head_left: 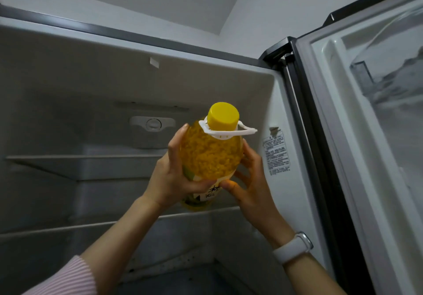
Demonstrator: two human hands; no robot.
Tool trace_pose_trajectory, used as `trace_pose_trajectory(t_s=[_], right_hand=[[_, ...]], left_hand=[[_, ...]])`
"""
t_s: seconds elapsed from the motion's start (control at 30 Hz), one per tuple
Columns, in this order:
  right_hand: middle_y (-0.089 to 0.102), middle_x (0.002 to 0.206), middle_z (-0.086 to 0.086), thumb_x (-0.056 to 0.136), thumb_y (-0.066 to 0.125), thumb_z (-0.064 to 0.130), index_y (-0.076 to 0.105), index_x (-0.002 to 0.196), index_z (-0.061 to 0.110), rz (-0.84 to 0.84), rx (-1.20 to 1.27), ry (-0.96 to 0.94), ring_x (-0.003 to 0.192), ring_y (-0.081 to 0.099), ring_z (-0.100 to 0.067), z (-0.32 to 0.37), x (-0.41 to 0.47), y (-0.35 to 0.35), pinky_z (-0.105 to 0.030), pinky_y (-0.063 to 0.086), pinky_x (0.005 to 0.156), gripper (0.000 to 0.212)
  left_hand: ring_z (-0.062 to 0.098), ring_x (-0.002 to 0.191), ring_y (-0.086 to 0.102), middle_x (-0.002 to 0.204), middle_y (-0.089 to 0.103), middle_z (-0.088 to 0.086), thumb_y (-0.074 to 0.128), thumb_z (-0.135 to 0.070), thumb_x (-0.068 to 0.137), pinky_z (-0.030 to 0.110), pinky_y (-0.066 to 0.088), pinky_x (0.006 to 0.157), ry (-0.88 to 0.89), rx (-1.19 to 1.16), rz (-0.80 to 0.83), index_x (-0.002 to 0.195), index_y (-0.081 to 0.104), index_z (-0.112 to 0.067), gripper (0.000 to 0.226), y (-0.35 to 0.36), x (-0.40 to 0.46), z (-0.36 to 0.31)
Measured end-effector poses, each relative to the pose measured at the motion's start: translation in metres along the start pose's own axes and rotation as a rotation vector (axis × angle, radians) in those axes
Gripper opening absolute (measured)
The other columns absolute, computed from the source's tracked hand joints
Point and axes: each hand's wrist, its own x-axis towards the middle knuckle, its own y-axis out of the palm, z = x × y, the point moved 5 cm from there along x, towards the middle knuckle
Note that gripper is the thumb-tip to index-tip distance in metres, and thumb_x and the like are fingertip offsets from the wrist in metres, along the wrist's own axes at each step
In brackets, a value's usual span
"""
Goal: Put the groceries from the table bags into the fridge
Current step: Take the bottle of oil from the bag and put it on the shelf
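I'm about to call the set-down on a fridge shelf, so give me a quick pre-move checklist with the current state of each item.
1. Grip: left hand and right hand both wrap the bottle: ok.
2. Yellow cap is on the bottle; whether it is tight: cannot tell.
3. Fridge door is swung open to the right, out of the path: ok.
4. Upper shelf shows bare surface to the left of the bottle: ok.
5. Headroom for the bottle on that shelf: cannot tell.
6. White carry handle sticks out sideways toward the fridge wall; may snag: cannot tell.
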Motion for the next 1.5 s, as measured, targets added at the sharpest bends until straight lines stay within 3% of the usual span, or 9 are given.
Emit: trace_pose_trajectory(t_s=[0.23, 0.37, 0.53, 0.67, 0.9, 1.07, 1.3, 1.4, 1.5], right_hand=[[0.046, 0.137, 0.008, 0.089, 0.046, 0.036, 0.036, 0.130, 0.039, 0.051, 0.147, 0.187, 0.125, 0.046, -0.003, 0.001, -0.006, -0.002, -0.025, 0.045, 0.099, 0.042], [0.061, 0.123, 0.007, 0.063, 0.031, 0.087, 0.058, 0.116, 0.032, 0.127, 0.285, 0.494, 0.120, 0.053, -0.012, 0.013, 0.000, -0.009, -0.034, 0.042, 0.100, 0.080], [0.071, 0.102, -0.010, 0.047, 0.047, 0.082, 0.069, 0.093, 0.011, 0.222, 0.171, 0.642, 0.104, 0.064, -0.023, 0.016, 0.003, -0.006, -0.046, 0.043, 0.101, 0.087], [0.068, 0.103, -0.022, 0.044, 0.056, 0.082, 0.065, 0.098, -0.002, 0.119, -0.096, 0.580, 0.094, 0.065, -0.028, 0.006, 0.004, -0.008, -0.050, 0.047, 0.095, 0.101], [0.053, 0.127, -0.001, 0.079, 0.056, 0.048, 0.044, 0.133, 0.009, 0.108, -0.189, 0.515, 0.115, 0.051, -0.016, -0.014, -0.003, -0.005, -0.027, 0.041, 0.097, 0.068], [0.035, 0.146, -0.001, 0.088, 0.052, 0.042, 0.036, 0.138, 0.021, -0.001, -0.576, 0.374, 0.132, 0.034, -0.019, -0.037, -0.003, -0.005, -0.035, 0.036, 0.102, 0.056], [0.061, 0.100, -0.014, 0.086, 0.044, 0.024, 0.067, 0.101, 0.008, -0.171, -0.869, -0.161, 0.093, 0.044, -0.015, -0.036, -0.007, 0.011, -0.036, 0.050, 0.072, 0.032], [0.061, 0.118, -0.019, 0.092, 0.040, 0.019, 0.061, 0.114, 0.004, -0.102, -1.003, -0.328, 0.116, 0.043, -0.023, -0.043, -0.026, 0.027, -0.042, 0.047, 0.090, 0.033], [0.029, 0.148, -0.012, 0.100, 0.017, 0.031, 0.034, 0.138, 0.006, 0.000, -1.072, -0.255, 0.142, 0.014, -0.022, -0.057, -0.045, 0.042, -0.039, 0.016, 0.114, 0.048]], left_hand=[[0.020, 0.122, 0.048, 0.136, 0.036, -0.010, 0.070, -0.063, 0.059, 0.046, 0.050, 0.093, -0.219, 0.002, 0.120, 0.138, 0.007, -0.046, 0.103, -0.005, -0.015, 0.017], [0.010, 0.127, 0.043, 0.139, 0.033, -0.019, 0.077, -0.044, 0.063, 0.041, 0.045, 0.101, -0.285, -0.056, 0.162, 0.141, 0.011, -0.044, 0.102, -0.001, -0.029, 0.025], [0.017, 0.124, 0.049, 0.140, 0.040, -0.008, 0.081, -0.026, 0.066, 0.044, 0.048, 0.095, -0.296, 0.009, 0.215, 0.139, 0.010, -0.051, 0.105, 0.008, -0.048, 0.032], [0.021, 0.121, 0.050, 0.140, 0.045, -0.001, 0.081, -0.019, 0.066, 0.043, 0.053, 0.088, -0.282, 0.100, 0.230, 0.138, 0.009, -0.054, 0.107, 0.021, -0.047, 0.033], [0.026, 0.110, 0.053, 0.128, 0.045, 0.008, 0.079, -0.020, 0.069, 0.042, 0.053, 0.086, -0.341, 0.195, 0.323, 0.142, 0.019, -0.042, 0.097, 0.037, -0.060, 0.052], [0.023, 0.107, 0.056, 0.133, 0.046, 0.003, 0.057, -0.035, 0.088, 0.038, 0.050, 0.084, -0.401, 0.423, 0.428, 0.143, 0.027, -0.031, 0.063, 0.030, -0.065, 0.049], [0.030, 0.108, 0.060, 0.111, 0.067, 0.013, 0.033, -0.044, 0.087, 0.060, 0.026, 0.102, -0.327, 0.934, 0.300, 0.115, 0.061, -0.016, 0.049, 0.021, -0.095, 0.043], [0.030, 0.114, 0.057, 0.116, 0.065, 0.013, 0.035, -0.042, 0.088, 0.058, 0.020, 0.106, -0.326, 0.980, 0.283, 0.116, 0.062, -0.015, 0.048, 0.022, -0.104, 0.041], [0.030, 0.119, 0.053, 0.122, 0.062, 0.011, 0.036, -0.041, 0.088, 0.057, 0.018, 0.106, -0.308, 1.003, 0.247, 0.119, 0.060, -0.015, 0.048, 0.022, -0.110, 0.041]])
